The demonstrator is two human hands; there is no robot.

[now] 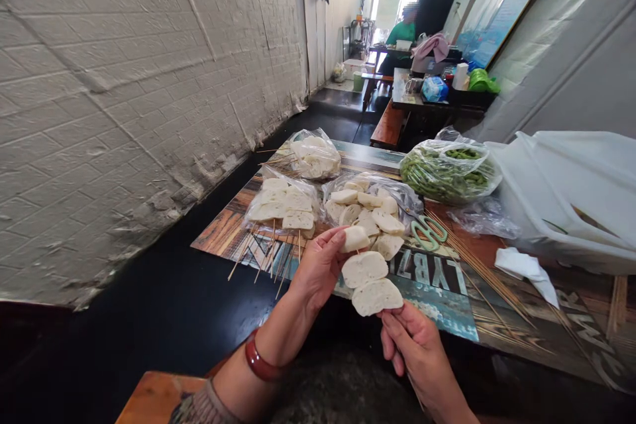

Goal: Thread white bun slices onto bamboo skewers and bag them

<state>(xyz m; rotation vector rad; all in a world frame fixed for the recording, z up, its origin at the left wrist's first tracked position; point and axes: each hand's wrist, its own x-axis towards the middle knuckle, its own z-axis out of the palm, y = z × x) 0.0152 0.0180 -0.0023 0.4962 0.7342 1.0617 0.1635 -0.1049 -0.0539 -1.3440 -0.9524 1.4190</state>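
Skewered white slices (370,281), two in a row, are held up at the table's near edge, broad faces turned to the view. The skewer (416,392) is pinched beneath the lower slice by the right hand (412,338), its forearm angled in from lower right; the skewer's tail is seen below the palm. By the left hand (318,265), thumb and fingers closed, a third slice (355,239) is gripped at the skewer's upper end; how far it is pierced cannot be told. Left forearm slanted in from lower left, a brown bracelet (259,359) worn near the wrist. Hands apart, joined only through the skewer.

Left of the forearm, a wooden seat corner (154,397) is cut off by the view. The table (450,318) is bounded on the left by a slanting edge, over which stick ends are projected from a bag of skewered slices (281,202). Between that edge and the pale wall (124,79), a strip of dark floor (173,298) is left open.

Beyond the hands, a bag of loose slices (365,202) is set; right of it, green-handled scissors (430,236) and bare skewers (487,268). Rightward reach is bordered by a white tub (571,179) and bagged green vegetables (447,175).
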